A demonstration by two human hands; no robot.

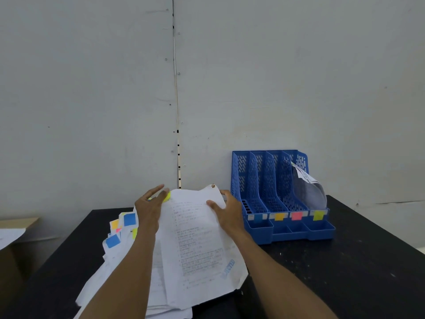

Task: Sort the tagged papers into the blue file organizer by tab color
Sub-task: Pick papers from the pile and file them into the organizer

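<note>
A person is lifting the top sheet (195,238) off a stack of tagged papers (115,245) on a black table (345,261), both forearms reaching forward from the bottom of the view. The left hand (149,208) is pinching the sheet's far left corner beside its yellow tab (167,196), fingers pointing up toward the wall (92,88). The right hand (226,210), set apart on the opposite edge, is gripping it with the thumb lying on the printed face and the fingers wrapping behind. To the right, the blue file organizer (253,180) is standing against the wall, with filed papers (308,192) curling out of its rightmost, yellow-labelled slot.
</note>
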